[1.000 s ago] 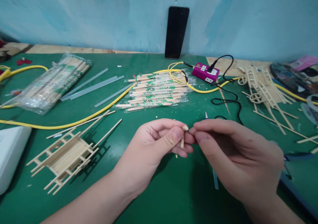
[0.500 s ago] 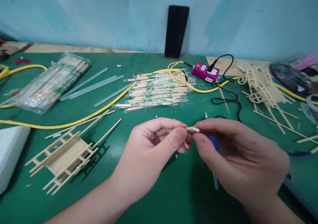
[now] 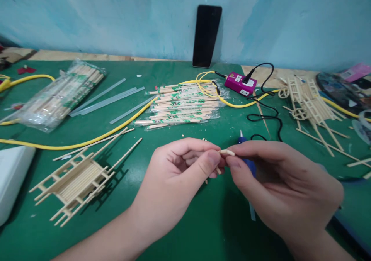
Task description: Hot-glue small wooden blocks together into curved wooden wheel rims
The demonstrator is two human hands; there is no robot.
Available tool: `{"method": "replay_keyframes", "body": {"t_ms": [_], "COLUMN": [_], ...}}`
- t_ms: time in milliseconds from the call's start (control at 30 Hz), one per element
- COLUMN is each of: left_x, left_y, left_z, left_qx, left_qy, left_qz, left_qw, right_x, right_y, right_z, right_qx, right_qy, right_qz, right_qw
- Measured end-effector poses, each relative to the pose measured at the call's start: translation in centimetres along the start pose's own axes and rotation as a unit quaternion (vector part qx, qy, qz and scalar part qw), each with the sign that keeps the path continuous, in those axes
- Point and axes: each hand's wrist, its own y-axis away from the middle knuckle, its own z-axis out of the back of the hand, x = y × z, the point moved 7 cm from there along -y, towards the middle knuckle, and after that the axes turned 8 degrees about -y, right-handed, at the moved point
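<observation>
My left hand (image 3: 181, 176) is closed, pinching a short, curved wooden piece (image 3: 227, 152) made of small stick segments. The thumb and index finger of my right hand (image 3: 278, 183) close on its other end, so the two hands almost touch. Part of the piece is hidden behind my left fingers. Behind my right hand lies a blue glue gun (image 3: 248, 164), mostly covered, with its metal tip pointing toward the wall. To the left stands a small cart-like frame (image 3: 78, 183) of wooden sticks with two long shafts.
Wrapped chopsticks (image 3: 185, 104) lie mid-table, and a bag of chopsticks (image 3: 62, 93) sits left beside clear glue sticks (image 3: 111, 99). A yellow cable (image 3: 95, 143) crosses to a purple power strip (image 3: 240, 84). A phone (image 3: 206, 37) leans on the wall. Stick models with wheels (image 3: 310, 102) are at right.
Both hands have shifted slightly to the right, and the wooden piece has turned a little between the fingers. More of the glue gun's front shows.
</observation>
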Motion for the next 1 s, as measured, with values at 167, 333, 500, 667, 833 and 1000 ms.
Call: {"method": "replay_keyframes", "body": {"t_ms": [167, 333, 500, 667, 833, 1000], "left_x": [0.00, 0.05, -0.16, -0.24, -0.30, -0.38], "left_y": [-0.11, 0.13, 0.21, -0.03, 0.09, 0.13], "left_z": [0.01, 0.00, -0.17, -0.26, -0.25, -0.24], "left_qx": [0.003, 0.006, 0.008, 0.008, 0.008, 0.006], "left_qy": [-0.001, 0.006, 0.011, 0.012, 0.010, 0.008], "left_qz": [-0.007, -0.006, -0.010, -0.010, -0.012, -0.011], "left_qw": [1.000, 1.000, 1.000, 1.000, 1.000, 1.000], "right_x": [0.24, 0.42, 0.49, 0.69, 0.80, 0.71], "right_y": [-0.08, -0.08, -0.17, -0.12, -0.17, -0.30], "right_z": [0.06, 0.04, -0.01, -0.09, -0.19, -0.22], "right_qx": [0.000, 0.006, 0.007, 0.017, 0.027, 0.025], "right_qy": [0.000, -0.007, -0.003, -0.002, -0.003, -0.004], "right_qz": [0.019, 0.023, 0.027, 0.036, 0.037, 0.036], "right_qw": [1.000, 1.000, 1.000, 0.999, 0.999, 0.999]}}
